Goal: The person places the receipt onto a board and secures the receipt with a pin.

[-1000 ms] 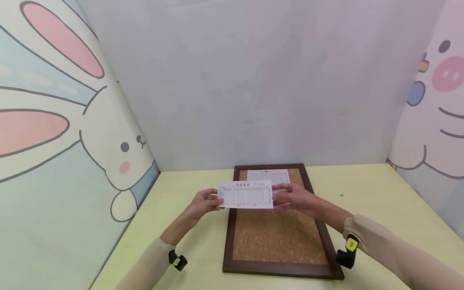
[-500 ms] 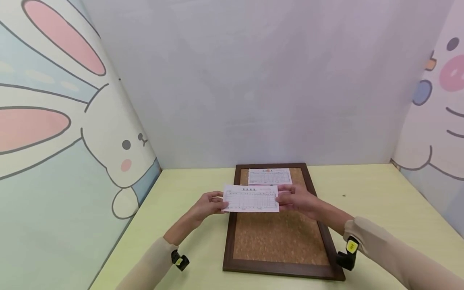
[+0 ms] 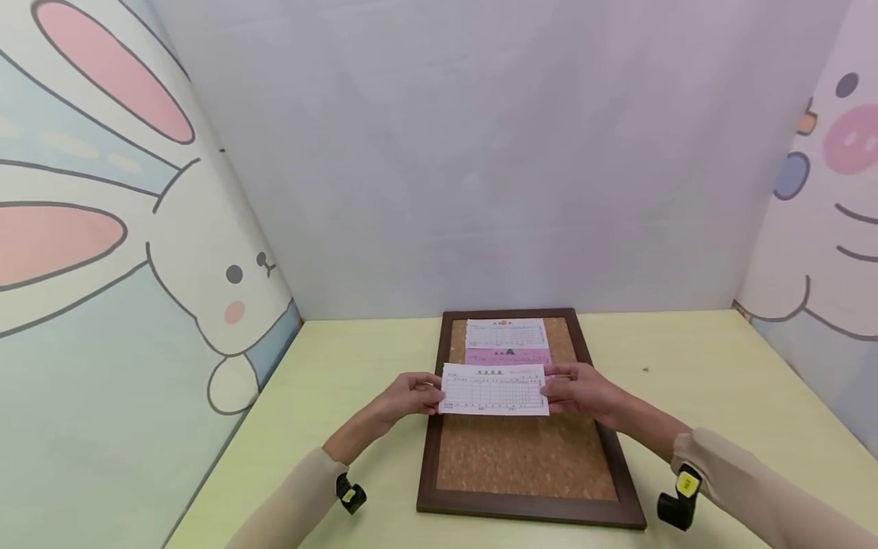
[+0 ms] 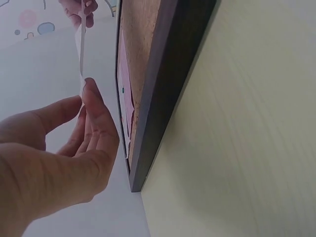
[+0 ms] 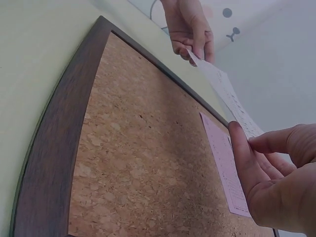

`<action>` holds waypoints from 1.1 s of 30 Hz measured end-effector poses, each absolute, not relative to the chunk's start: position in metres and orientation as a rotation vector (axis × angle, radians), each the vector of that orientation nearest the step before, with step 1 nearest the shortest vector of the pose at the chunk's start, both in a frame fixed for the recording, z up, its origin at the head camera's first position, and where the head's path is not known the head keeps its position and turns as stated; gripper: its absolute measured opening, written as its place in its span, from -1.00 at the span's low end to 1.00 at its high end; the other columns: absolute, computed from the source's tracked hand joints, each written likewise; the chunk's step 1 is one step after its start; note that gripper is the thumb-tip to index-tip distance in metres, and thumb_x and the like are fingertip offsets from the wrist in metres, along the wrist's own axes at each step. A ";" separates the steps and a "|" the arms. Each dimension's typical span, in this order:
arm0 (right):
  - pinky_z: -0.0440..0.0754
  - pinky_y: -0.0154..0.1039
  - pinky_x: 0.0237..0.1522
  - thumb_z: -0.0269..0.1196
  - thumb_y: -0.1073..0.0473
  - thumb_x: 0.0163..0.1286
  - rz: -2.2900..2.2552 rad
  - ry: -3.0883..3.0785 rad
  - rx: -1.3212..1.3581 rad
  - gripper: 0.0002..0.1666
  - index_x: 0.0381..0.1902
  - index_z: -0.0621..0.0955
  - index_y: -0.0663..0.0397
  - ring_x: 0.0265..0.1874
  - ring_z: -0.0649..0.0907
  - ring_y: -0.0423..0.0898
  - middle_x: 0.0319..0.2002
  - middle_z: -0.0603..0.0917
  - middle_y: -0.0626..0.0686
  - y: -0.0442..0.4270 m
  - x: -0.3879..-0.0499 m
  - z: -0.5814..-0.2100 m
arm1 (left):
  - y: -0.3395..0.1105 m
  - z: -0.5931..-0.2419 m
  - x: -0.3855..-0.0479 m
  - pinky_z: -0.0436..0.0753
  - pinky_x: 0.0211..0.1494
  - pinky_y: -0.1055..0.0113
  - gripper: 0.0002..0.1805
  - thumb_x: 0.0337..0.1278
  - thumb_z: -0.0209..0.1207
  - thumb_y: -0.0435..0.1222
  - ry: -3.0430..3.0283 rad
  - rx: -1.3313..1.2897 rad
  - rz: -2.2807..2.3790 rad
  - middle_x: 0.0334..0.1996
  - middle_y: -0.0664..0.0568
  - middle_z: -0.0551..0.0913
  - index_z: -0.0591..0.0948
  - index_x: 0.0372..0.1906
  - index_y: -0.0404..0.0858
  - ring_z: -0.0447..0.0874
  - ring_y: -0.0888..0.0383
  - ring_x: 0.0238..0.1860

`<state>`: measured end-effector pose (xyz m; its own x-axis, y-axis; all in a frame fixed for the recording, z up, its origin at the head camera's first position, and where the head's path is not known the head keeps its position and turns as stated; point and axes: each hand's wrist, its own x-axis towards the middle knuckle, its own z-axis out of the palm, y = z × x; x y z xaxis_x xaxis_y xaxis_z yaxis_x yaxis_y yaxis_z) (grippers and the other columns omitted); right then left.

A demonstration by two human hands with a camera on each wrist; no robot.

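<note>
A white printed form slip (image 3: 492,390) is stretched between my two hands above the cork board (image 3: 524,465). My left hand (image 3: 410,395) pinches its left edge between thumb and fingers. At the right edge, my right hand (image 3: 583,393) pinches it the same way. The right wrist view shows the slip (image 5: 222,89) held up off the cork, with a gap below it. Beyond it, a pink slip (image 3: 507,356) lies on the board, partly covered by the held slip in the head view. Another white slip (image 3: 506,333) lies above the pink one at the top of the board.
A dark wooden frame (image 3: 531,508) borders the cork board, which lies on a pale yellow table (image 3: 700,381). Behind stands a plain grey-white wall (image 3: 466,152). Side panels carry a cartoon rabbit (image 3: 206,267) and a pink-nosed figure (image 3: 850,145). A small dark speck (image 3: 645,370) is on the table.
Both hands have moved the white slip right and nearer to me, lower over the board. More of the pink slip and the top white slip now shows.
</note>
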<state>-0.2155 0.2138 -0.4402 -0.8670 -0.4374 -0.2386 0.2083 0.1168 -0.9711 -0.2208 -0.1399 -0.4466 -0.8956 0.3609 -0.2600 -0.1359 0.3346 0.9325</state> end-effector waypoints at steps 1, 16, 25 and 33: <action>0.78 -0.13 -0.07 0.24 0.25 0.49 -1.795 1.934 -0.225 -0.34 0.41 0.32 0.47 -0.14 0.78 -0.05 0.02 0.76 0.15 0.215 -0.214 -0.441 | -0.139 -0.447 -0.221 0.69 -0.10 0.33 -0.64 0.37 0.24 -0.30 2.183 0.202 1.588 -0.19 -0.02 0.76 0.59 0.14 -0.42 0.65 0.19 -0.28; 0.76 -0.14 -0.02 0.24 0.20 0.50 -1.790 1.912 -0.265 -0.32 0.38 0.31 0.53 -0.11 0.78 -0.06 0.03 0.76 0.13 0.233 -0.211 -0.459 | -0.128 -0.462 -0.228 0.73 -0.11 0.37 -0.66 0.36 0.25 -0.35 2.139 0.263 1.605 -0.28 0.06 0.73 0.58 0.12 -0.45 0.67 0.25 -0.30; 0.76 -0.13 -0.01 0.23 0.25 0.50 -1.815 1.867 -0.242 -0.37 0.35 0.30 0.55 -0.14 0.78 -0.09 -0.04 0.77 0.07 0.235 -0.210 -0.464 | -0.123 -0.466 -0.228 0.73 -0.12 0.36 -0.68 0.35 0.25 -0.38 2.136 0.205 1.592 -0.33 0.07 0.68 0.57 0.12 -0.44 0.65 0.24 -0.32; 0.77 -0.16 -0.07 0.23 0.24 0.50 -1.818 1.920 -0.224 -0.32 0.37 0.26 0.58 -0.19 0.78 -0.10 -0.07 0.77 0.07 0.233 -0.218 -0.461 | -0.122 -0.463 -0.236 0.73 -0.11 0.35 -0.69 0.37 0.24 -0.36 2.178 0.188 1.582 -0.30 0.04 0.68 0.57 0.12 -0.41 0.65 0.22 -0.31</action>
